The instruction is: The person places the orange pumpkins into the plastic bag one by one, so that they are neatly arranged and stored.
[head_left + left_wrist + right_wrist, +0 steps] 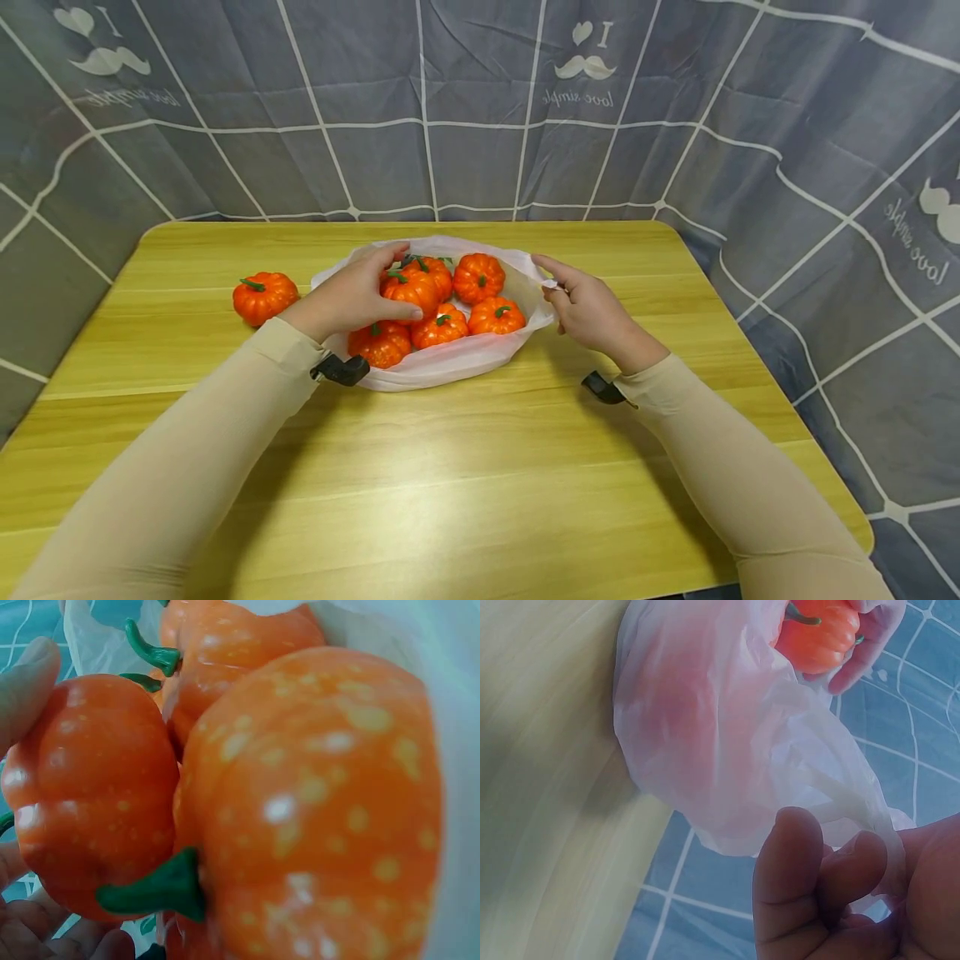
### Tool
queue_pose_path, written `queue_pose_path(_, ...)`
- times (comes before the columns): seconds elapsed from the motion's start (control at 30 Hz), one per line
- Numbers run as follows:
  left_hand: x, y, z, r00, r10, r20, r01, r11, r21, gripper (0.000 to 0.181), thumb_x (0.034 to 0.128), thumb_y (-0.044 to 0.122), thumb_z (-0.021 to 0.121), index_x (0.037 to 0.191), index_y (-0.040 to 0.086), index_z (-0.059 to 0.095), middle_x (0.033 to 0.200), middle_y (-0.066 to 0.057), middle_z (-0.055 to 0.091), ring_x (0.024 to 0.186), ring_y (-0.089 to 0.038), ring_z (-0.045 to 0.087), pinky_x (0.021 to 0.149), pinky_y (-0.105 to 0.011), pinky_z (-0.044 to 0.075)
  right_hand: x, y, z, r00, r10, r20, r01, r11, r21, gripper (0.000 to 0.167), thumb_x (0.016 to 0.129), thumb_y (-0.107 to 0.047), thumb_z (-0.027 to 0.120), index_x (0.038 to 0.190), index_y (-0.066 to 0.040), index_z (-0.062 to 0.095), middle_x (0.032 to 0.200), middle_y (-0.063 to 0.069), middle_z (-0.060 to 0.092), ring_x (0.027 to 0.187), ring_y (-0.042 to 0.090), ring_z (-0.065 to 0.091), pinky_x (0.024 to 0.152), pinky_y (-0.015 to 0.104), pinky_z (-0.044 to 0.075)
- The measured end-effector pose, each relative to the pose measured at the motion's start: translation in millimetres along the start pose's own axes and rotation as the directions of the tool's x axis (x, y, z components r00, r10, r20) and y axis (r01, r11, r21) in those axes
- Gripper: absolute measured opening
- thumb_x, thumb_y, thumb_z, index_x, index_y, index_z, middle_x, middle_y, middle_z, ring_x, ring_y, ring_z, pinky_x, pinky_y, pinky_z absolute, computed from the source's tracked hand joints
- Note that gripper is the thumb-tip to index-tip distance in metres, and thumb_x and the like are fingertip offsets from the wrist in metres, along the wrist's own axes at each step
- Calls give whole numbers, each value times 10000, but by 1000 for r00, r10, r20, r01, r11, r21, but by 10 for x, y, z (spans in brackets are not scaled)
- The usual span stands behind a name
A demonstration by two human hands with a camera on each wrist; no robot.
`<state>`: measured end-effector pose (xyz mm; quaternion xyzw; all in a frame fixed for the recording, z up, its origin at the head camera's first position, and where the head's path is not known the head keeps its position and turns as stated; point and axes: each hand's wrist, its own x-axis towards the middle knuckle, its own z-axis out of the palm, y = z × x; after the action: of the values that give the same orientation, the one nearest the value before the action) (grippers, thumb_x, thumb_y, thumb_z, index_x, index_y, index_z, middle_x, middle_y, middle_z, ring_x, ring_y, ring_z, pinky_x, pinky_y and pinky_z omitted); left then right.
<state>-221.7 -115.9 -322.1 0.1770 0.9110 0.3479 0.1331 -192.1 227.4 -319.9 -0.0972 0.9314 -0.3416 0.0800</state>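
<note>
A thin white plastic bag (442,372) lies with its mouth spread wide on the table, and several small orange toy pumpkins (439,326) with green stems sit inside it. My left hand (352,292) reaches over the bag's left side, thumb and fingers around one pumpkin (412,289) above the others. In the left wrist view this gripped pumpkin (94,795) is beside a larger-looking, yellow-spotted one (322,802). My right hand (592,315) pinches the bag's right rim; the right wrist view shows the curled fingers (787,877) at the gathered plastic.
One more pumpkin (264,298) stands on the wooden table (420,483), left of the bag. A grey curtain (480,167) with white grid lines hangs behind the table and along its sides.
</note>
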Motion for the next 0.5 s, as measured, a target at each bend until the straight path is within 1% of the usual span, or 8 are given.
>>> queue_pose_path(0.07,-13,1,-7,1000,0,11,0,1000,-1,1009,879,388,858,1664,112,288,1634,-208,348,1486,-384,363,1230,-590,352,1,-1,-1,1000,1,-2,-1,1000,-3,538,1127,-186,452,1645,-309,374,1011,144,683,657,299,655,566,341,527)
queue_pose_path(0.17,-23,-3,-1,1000,-1,19,1,1000,-2,944,887,355,856,1638,96,345,1594,-197,402,1453,-382,384,1212,-577,388,2,-5,0,1000,4,0,-4,1000,1,538,1126,-185,455,1644,-309,376,1007,143,681,685,341,665,568,339,528)
queue_pose_path(0.23,-29,-6,4,1000,0,20,0,1000,-3,923,890,329,855,1632,98,356,1583,-184,426,1449,-377,392,1207,-571,399,3,-9,3,1000,6,3,-6,1000,4,538,1126,-187,456,1644,-311,376,1004,142,680,717,381,676,569,338,529)
queue_pose_path(0.3,-26,-13,13,1000,6,17,-6,1000,-5,920,894,309,850,1635,96,349,1594,-178,425,1459,-378,392,1210,-570,397,5,-12,8,1000,8,5,-8,1000,2,537,1127,-191,456,1644,-314,376,997,139,681,729,395,682,567,337,525)
queue_pose_path(0.5,-15,-46,32,999,35,14,-35,999,-10,958,906,277,814,1668,96,262,1649,-173,371,1491,-385,355,1218,-590,380,11,-13,20,1000,4,0,-4,1000,-5,538,1125,-191,462,1642,-317,380,977,137,684,661,308,661,555,333,515)
